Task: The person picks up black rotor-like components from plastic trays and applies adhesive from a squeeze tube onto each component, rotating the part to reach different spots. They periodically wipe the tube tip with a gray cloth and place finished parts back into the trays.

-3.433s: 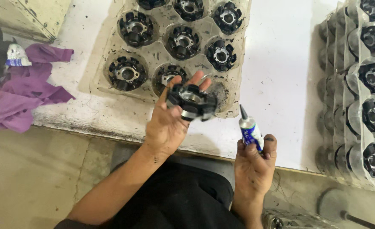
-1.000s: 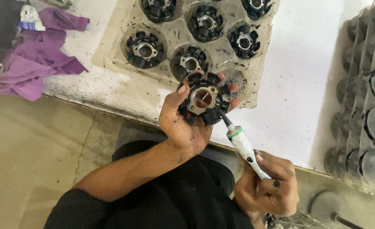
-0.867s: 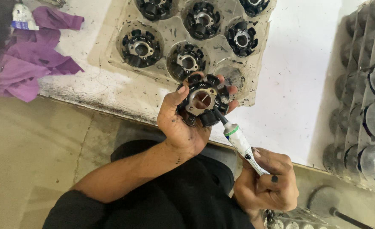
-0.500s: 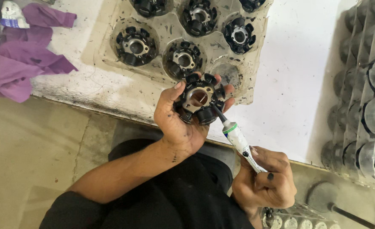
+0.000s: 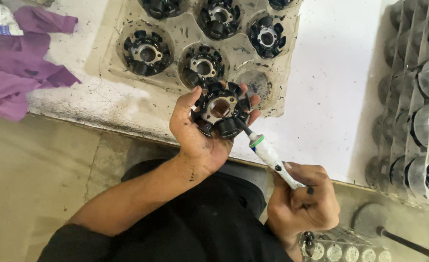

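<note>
My left hand (image 5: 195, 133) cradles a black toothed ring-shaped part (image 5: 220, 108) with a metal hub, held above the table's front edge. My right hand (image 5: 303, 203) grips a white tube applicator (image 5: 268, 153) with a green collar. Its black tip touches the lower right rim of the part. Just behind the part lies a clear moulded tray (image 5: 175, 80) holding several similar black parts (image 5: 147, 52), with one empty pocket (image 5: 254, 83) beside my left fingers.
The white table top (image 5: 331, 87) has a worn front edge. A purple cloth (image 5: 18, 73) lies at the left with a small tube (image 5: 1, 22) on it. Stacked clear trays of parts (image 5: 418, 111) stand at the right. A bottle-filled holder (image 5: 340, 247) sits below.
The applicator tip, held apart earlier, has come up to the part's rim. My left hand has tilted the part slightly and kept holding it near the tray's front.
</note>
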`<state>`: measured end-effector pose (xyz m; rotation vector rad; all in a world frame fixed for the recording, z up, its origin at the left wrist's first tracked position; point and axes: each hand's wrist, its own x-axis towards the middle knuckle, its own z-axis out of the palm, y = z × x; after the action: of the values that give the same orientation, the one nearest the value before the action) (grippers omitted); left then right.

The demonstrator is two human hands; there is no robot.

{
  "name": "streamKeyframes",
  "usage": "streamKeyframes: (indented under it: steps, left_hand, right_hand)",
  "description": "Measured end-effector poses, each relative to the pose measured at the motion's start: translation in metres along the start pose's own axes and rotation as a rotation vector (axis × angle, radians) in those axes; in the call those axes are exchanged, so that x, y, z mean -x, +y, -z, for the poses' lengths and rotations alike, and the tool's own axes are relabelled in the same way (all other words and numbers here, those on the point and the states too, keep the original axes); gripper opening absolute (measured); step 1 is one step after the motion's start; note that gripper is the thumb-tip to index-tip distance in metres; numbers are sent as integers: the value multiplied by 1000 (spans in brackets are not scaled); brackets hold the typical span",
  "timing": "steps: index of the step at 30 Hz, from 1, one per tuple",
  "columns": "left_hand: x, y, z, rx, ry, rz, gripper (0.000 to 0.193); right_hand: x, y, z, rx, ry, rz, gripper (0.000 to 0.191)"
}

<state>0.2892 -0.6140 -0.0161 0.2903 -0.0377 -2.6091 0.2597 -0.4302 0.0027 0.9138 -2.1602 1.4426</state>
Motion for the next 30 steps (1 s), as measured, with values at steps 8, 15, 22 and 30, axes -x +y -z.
streamKeyframes:
  steps: [8,15,22,30]
  left_hand:
    - [-115,13,14,-731,-1,-204,40]
    - [-149,-4,22,-2161,-438,-285,10]
    - [-164,-12,-6,-2490,-479,-514,26]
    - [-199,-20,-18,-2816,-448,-402,71]
  right_hand:
    - [-10,50,17,-104,406,24,55]
    - [-7,65,27,14,314,106,54]
    - [2,65,30,52,276,142,47]
    - [-1,63,24,-91,493,271,41]
